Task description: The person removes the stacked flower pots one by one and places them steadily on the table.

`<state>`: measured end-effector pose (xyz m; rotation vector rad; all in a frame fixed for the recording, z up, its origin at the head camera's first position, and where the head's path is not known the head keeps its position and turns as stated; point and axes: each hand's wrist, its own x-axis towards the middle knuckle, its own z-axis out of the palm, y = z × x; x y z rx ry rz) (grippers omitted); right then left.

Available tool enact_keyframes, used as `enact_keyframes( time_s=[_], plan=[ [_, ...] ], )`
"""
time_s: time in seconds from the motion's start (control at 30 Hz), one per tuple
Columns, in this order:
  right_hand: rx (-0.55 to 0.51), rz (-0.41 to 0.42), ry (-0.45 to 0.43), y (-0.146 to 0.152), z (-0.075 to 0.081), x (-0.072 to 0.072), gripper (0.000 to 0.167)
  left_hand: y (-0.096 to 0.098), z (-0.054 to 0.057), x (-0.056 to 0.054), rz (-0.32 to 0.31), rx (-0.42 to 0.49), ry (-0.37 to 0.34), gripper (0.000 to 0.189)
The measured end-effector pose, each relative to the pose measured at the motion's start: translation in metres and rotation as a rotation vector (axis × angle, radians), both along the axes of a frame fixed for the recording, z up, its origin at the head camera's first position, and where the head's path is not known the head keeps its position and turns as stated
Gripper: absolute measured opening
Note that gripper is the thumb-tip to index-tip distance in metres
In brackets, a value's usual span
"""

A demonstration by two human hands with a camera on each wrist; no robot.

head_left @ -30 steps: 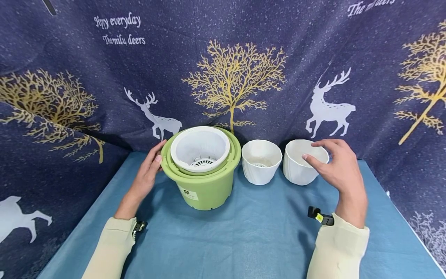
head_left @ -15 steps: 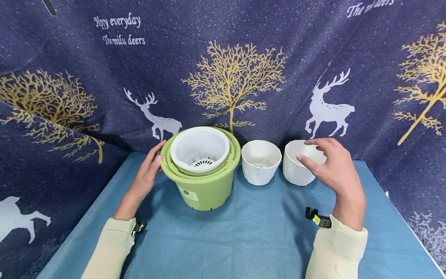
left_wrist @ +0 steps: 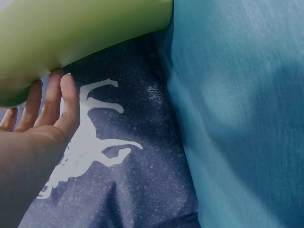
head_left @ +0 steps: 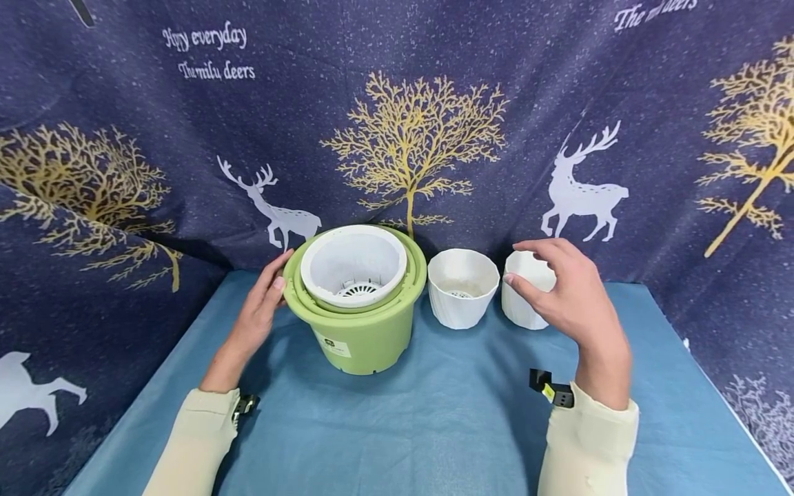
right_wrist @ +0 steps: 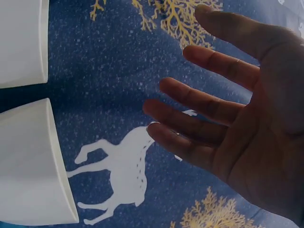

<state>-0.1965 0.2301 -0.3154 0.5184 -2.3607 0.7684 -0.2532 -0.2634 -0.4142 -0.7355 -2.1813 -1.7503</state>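
Note:
A green flowerpot [head_left: 366,344] stands left of centre on the table, with another green pot and a white pot [head_left: 356,249] with a slotted bottom nested inside it. My left hand [head_left: 253,317] is at its left side; in the left wrist view the fingertips [left_wrist: 70,85] meet the green wall. To the right are two white faceted pots, a middle one [head_left: 460,313] and a right one [head_left: 520,313]. My right hand [head_left: 573,293] hovers in front of the right one, partly covering it, thumb and fingers spread with nothing between them. The right wrist view shows the hand apart from both white pots.
A blue cloth [head_left: 446,413] covers the table. Right behind the pots hangs a dark blue curtain [head_left: 533,89] printed with deer and golden trees; it also borders both sides of the table. The row of pots sits near the table's back edge.
My right hand has moved left, from the right part of the right white pot to cover more of it. The left hand stays at the green flowerpot, and the pots have not moved.

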Motion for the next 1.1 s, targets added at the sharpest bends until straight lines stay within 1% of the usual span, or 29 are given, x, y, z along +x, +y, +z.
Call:
enact_keyframes(
  time_s=[0.2, 0.37, 0.73, 0.9, 1.1],
  plan=[
    [-0.019, 0.021, 0.004, -0.007, 0.004, 0.001, 0.044, 0.0, 0.001, -0.001, 0.002, 0.006, -0.003, 0.051],
    [-0.031, 0.056, 0.014, -0.017, 0.006, 0.0, 0.044, 0.0, 0.0, -0.001, 0.001, 0.005, -0.006, 0.052],
    [-0.008, 0.092, 0.049, -0.029, 0.005, -0.003, 0.045, 0.0, 0.0, -0.001, -0.009, 0.012, -0.007, 0.052],
    [-0.001, 0.115, 0.057, -0.038, 0.005, -0.004, 0.046, 0.0, 0.0, -0.001, 0.002, 0.001, -0.004, 0.052],
    [0.0, 0.142, 0.037, -0.05, 0.004, -0.004, 0.047, 0.0, 0.0, 0.0, 0.0, 0.002, -0.005, 0.051]
  ],
)
